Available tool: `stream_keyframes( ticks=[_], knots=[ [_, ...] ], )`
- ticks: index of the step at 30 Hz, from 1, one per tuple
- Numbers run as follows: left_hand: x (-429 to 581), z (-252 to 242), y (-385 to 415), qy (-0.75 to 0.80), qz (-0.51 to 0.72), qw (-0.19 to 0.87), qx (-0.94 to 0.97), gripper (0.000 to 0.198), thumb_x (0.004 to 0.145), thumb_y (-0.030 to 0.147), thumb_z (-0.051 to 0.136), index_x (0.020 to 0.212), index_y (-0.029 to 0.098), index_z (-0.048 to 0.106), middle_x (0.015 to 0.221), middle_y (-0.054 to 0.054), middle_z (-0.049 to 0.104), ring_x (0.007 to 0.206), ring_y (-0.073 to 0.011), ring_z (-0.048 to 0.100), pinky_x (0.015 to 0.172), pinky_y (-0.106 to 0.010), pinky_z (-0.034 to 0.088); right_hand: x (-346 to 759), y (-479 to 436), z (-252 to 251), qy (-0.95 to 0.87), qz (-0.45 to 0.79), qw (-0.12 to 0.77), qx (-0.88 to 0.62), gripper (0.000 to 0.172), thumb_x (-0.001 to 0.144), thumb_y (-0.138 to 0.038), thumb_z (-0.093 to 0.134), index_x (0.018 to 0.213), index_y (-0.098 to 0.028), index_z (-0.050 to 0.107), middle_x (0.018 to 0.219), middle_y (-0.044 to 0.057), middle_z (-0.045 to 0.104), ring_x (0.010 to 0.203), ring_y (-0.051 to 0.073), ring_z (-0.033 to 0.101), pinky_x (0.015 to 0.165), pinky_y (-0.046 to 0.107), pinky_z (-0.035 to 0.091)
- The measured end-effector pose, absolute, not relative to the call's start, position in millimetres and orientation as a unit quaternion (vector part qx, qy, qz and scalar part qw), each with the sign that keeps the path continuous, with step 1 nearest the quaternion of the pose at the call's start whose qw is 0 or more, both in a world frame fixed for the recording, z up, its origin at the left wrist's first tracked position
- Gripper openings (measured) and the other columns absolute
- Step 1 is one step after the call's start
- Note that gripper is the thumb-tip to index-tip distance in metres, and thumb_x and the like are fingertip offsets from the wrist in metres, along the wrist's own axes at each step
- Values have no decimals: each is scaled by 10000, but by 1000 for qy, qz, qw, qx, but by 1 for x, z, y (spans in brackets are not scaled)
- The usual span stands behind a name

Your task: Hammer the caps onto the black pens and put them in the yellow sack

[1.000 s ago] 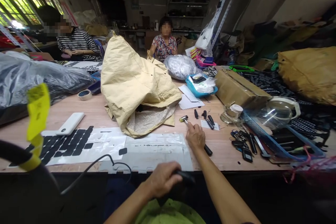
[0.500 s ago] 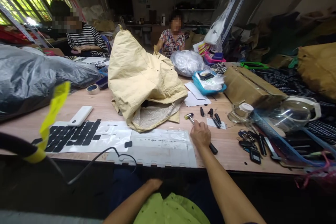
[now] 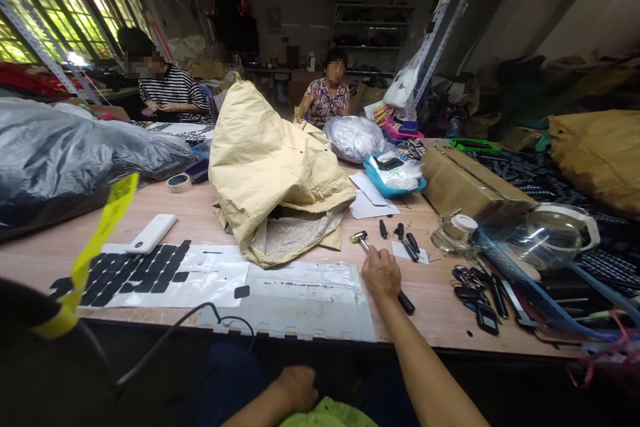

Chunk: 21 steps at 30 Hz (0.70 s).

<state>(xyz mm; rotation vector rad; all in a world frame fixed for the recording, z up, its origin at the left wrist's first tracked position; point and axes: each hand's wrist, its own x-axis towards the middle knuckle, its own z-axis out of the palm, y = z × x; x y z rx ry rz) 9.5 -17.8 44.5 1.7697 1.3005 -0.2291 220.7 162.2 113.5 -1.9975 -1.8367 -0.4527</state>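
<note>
My right hand [image 3: 381, 273] is closed round the shaft of a small hammer [image 3: 407, 303], which lies on the table at the right end of a translucent plastic sheet. The metal and yellow head pokes out beyond my fingers, and the black handle shows behind my wrist. Below the table edge, over my lap, is my left hand [image 3: 299, 387]; its fingers are curled, and whether anything is in them is hidden. Left of the hammer, a white sheet [image 3: 210, 280] carries rows of black rounded pieces [image 3: 150, 267]. One loose black piece [image 3: 242, 291] lies where the sheets meet.
A large cream sack [image 3: 275, 173] stands mid-table. Black-handled tools [image 3: 411, 243], keys [image 3: 467, 277], a glass jug [image 3: 560, 233] and a cardboard box [image 3: 470, 180] lie to the right. A power bank [image 3: 151, 233] and yellow tape [image 3: 107, 227] are at left. Two people sit across the table.
My view has tilted up a little, so the table sits lower in the picture. My left hand shows more fully over my lap. The right hand stays on the hammer.
</note>
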Motion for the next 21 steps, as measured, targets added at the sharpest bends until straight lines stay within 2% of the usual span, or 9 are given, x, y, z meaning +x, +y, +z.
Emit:
stream_keyframes(
  ticks=[2, 4, 6, 8, 9, 11, 14, 16, 21],
  knots=[
    [15, 76, -13, 478, -111, 440, 753, 296, 782, 409, 607, 880, 211, 804, 956, -182, 773, 1003, -408, 709, 874, -531, 550, 222, 162, 112, -654, -167, 192, -713, 287, 890, -181, 510, 1089, -209, 715, 856, 81, 552, 840, 219, 487, 659, 315, 315],
    [18, 116, 7, 391, -63, 484, 780, 242, 752, 494, 686, 763, 277, 793, 770, -79, 770, 859, -327, 728, 802, -433, 563, 222, 162, 112, -653, -174, 190, -713, 289, 884, -181, 512, 1087, -209, 716, 853, 82, 553, 837, 220, 489, 653, 316, 316],
    [15, 157, 43, 328, -14, 574, 750, 289, 764, 555, 697, 809, 284, 789, 690, -9, 744, 745, -233, 710, 740, -329, 549, 223, 161, 112, -654, -183, 189, -710, 287, 883, -179, 510, 1083, -207, 714, 845, 80, 553, 831, 217, 489, 651, 316, 318],
    [8, 189, 88, 358, 59, 617, 698, 379, 842, 554, 619, 925, 218, 773, 723, -25, 743, 684, -196, 690, 673, -284, 528, 223, 161, 113, -656, -191, 190, -705, 284, 886, -172, 503, 1073, -205, 713, 835, 77, 553, 822, 213, 489, 651, 315, 321],
    [3, 200, 112, 428, 116, 581, 682, 394, 879, 535, 575, 941, 193, 762, 763, -45, 750, 693, -197, 688, 659, -280, 519, 223, 160, 113, -657, -192, 192, -703, 281, 885, -169, 503, 1069, -204, 712, 831, 76, 553, 821, 212, 489, 651, 314, 322],
    [-8, 211, 157, 607, 225, 404, 647, 338, 911, 431, 546, 954, 164, 748, 879, -98, 760, 793, -223, 694, 688, -291, 503, 223, 160, 112, -659, -190, 195, -701, 275, 881, -167, 512, 1072, -203, 708, 831, 75, 552, 822, 211, 489, 653, 312, 322],
    [-25, 210, 204, 771, 290, 169, 541, 308, 892, 335, 576, 1074, 138, 728, 1088, -188, 731, 1005, -292, 682, 790, -331, 498, 222, 160, 110, -661, -181, 199, -701, 274, 877, -169, 529, 1087, -205, 701, 835, 69, 552, 821, 208, 492, 656, 310, 321],
    [-36, 204, 223, 823, 285, 117, 477, 339, 895, 360, 577, 1091, 126, 725, 1072, -217, 728, 1013, -327, 686, 805, -363, 503, 221, 160, 108, -660, -179, 199, -702, 273, 874, -169, 533, 1090, -208, 696, 837, 66, 552, 822, 207, 495, 656, 308, 324],
    [-53, 195, 243, 857, 257, 119, 431, 271, 836, 304, 636, 1036, 155, 742, 983, -209, 744, 995, -359, 693, 803, -408, 511, 219, 158, 110, -661, -173, 192, -704, 275, 876, -175, 532, 1102, -209, 686, 851, 70, 559, 835, 208, 503, 667, 309, 339]
  ],
)
